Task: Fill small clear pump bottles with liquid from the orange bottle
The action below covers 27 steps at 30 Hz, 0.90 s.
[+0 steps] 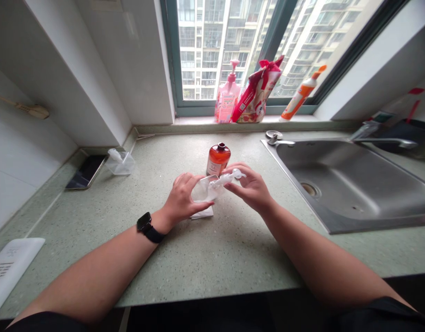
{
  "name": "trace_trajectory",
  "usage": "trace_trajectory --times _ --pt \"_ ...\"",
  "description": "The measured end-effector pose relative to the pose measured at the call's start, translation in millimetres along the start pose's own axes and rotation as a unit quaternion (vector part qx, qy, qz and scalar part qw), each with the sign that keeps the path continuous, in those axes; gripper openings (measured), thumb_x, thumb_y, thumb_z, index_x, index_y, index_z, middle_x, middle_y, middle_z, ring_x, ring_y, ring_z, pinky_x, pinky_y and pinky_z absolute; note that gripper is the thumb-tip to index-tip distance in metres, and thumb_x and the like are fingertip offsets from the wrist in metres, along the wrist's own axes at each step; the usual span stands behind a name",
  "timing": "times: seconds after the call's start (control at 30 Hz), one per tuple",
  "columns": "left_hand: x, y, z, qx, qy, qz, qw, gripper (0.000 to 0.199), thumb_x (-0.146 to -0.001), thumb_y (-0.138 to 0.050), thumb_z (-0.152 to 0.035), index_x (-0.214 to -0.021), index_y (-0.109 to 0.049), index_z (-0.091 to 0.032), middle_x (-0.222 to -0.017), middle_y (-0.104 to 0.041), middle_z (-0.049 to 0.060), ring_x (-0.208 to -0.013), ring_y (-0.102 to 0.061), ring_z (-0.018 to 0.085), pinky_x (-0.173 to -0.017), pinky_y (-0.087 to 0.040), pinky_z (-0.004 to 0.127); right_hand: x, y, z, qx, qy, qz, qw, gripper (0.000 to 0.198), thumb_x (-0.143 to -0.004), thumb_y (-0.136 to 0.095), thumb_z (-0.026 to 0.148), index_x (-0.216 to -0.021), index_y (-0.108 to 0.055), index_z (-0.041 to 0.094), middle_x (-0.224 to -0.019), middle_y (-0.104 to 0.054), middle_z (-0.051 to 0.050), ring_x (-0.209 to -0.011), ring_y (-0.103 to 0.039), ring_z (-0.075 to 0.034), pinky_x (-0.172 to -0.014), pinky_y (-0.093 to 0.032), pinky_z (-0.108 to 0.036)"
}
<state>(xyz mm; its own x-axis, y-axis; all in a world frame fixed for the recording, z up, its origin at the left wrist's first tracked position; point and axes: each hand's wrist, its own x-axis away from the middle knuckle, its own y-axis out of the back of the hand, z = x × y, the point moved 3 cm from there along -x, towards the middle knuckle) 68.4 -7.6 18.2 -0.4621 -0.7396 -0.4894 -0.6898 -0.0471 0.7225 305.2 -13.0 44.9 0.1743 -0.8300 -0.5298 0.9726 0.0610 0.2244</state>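
My left hand (180, 196), with a black watch (149, 226) on its wrist, is closed around a clear pump bottle (201, 189) tilted on its side above the counter. The fingers of my right hand (252, 186) are closed on the white pump head (233, 175) at the bottle's neck. Whether the pump is still screwed on cannot be made out. Just behind my hands an amber bottle (216, 161) with a pale label and an uncapped black neck stands upright. A folded white paper (203, 213) lies under my left hand.
A second clear pump bottle (120, 162) and a phone (87, 171) are at the left. The steel sink (291, 193) occupies the right. On the windowsill stand a pink pump bottle (228, 99), a red bag (257, 94) and an orange-white bottle (300, 97). A white board-like item (16, 263) lies front left.
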Motion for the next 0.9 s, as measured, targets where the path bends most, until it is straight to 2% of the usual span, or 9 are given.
trace_trajectory --times 0.17,0.3,0.47,0.67,0.73,0.83,0.9 --pt "1 2 4 0.009 -0.005 -0.026 1.000 0.079 -0.087 -0.088 -0.052 -0.152 -0.054 -0.024 -0.123 -0.067 0.010 -0.117 -0.066 0.032 -0.107 -0.053 0.052 -7 20 4 0.010 -0.013 0.002 1.000 0.026 -0.089 -0.089 0.043 -0.110 -0.079 0.032 -0.108 -0.078 -0.002 -0.104 -0.073 -0.022 -0.097 -0.057 -0.042" --pt "1 4 5 0.027 -0.002 -0.048 0.998 0.075 -0.088 -0.088 -0.052 -0.147 -0.052 -0.023 -0.122 -0.066 0.010 -0.117 -0.067 0.031 -0.107 -0.053 0.051 -11 37 2 0.056 -0.029 0.003 0.998 0.033 -0.087 -0.088 0.047 -0.112 -0.077 0.029 -0.110 -0.080 -0.004 -0.105 -0.073 -0.024 -0.096 -0.058 -0.044" --pt "1 4 5 0.032 0.018 -0.046 0.998 0.064 -0.088 -0.088 -0.049 -0.138 -0.056 -0.025 -0.120 -0.066 0.009 -0.118 -0.066 0.031 -0.107 -0.053 0.048 -14 49 6 0.164 -0.015 0.074 0.983 0.028 -0.088 -0.084 0.049 -0.103 -0.078 0.027 -0.102 -0.081 -0.004 -0.097 -0.074 -0.024 -0.093 -0.059 -0.043" --pt "1 5 5 0.033 0.025 -0.040 0.998 0.063 -0.088 -0.088 -0.050 -0.137 -0.057 -0.025 -0.119 -0.067 0.008 -0.116 -0.067 0.030 -0.106 -0.054 0.047 -12 65 -1 0.242 -0.052 0.132 0.960 0.034 -0.090 -0.079 0.055 -0.110 -0.083 0.028 -0.109 -0.085 -0.006 -0.100 -0.078 -0.028 -0.090 -0.061 -0.043" --pt "1 6 6 0.033 0.023 -0.040 0.998 0.063 -0.088 -0.087 -0.050 -0.137 -0.057 -0.024 -0.119 -0.067 0.008 -0.115 -0.067 0.030 -0.105 -0.053 0.047 -13 78 -8 0.243 -0.081 0.113 0.960 0.037 -0.091 -0.078 0.057 -0.113 -0.084 0.029 -0.115 -0.085 -0.006 -0.107 -0.078 -0.030 -0.096 -0.061 -0.046" --pt "1 5 7 0.034 0.026 -0.033 0.999 0.061 -0.089 -0.086 -0.051 -0.136 -0.058 -0.024 -0.119 -0.068 0.008 -0.115 -0.067 0.030 -0.106 -0.053 0.047 -14 106 -25 0.207 -0.135 0.042 0.968 0.049 -0.087 -0.081 0.059 -0.125 -0.081 0.028 -0.127 -0.082 -0.009 -0.117 -0.076 -0.031 -0.110 -0.057 -0.051" --pt "1 4 7 0.037 0.030 -0.029 0.998 0.060 -0.089 -0.085 -0.051 -0.136 -0.059 -0.024 -0.118 -0.068 0.008 -0.115 -0.067 0.030 -0.106 -0.053 0.047 -12 125 -38 0.199 -0.172 0.011 0.965 0.054 -0.083 -0.083 0.061 -0.124 -0.080 0.025 -0.125 -0.081 -0.011 -0.114 -0.076 -0.031 -0.109 -0.058 -0.053"
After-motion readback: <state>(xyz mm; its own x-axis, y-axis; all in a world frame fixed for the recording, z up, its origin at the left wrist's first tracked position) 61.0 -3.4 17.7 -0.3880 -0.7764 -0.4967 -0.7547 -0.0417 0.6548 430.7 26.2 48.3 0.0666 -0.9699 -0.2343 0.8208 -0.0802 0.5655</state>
